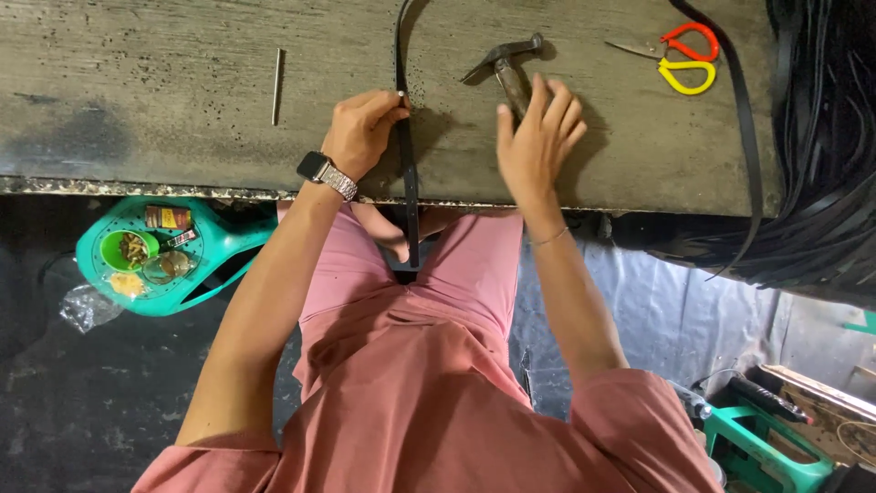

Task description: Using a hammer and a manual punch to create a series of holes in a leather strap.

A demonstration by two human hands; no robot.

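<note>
My left hand (360, 132) pinches a narrow black strap (409, 183) against the worn workbench (182, 100). The strap runs from the bench's far edge, past my fingers, and hangs over the near edge between my knees. My right hand (538, 137) hovers with fingers spread just above the handle of a claw hammer (506, 64), which lies on the bench; the fingers are not closed round it. A metal watch sits on my left wrist.
A thin metal rod (276, 87) lies at left on the bench. Red and yellow scissors (684, 59) lie at far right beside another black strap (744, 110) and a heap of black straps (821, 183). A teal stool (169, 256) holding small containers stands on the floor.
</note>
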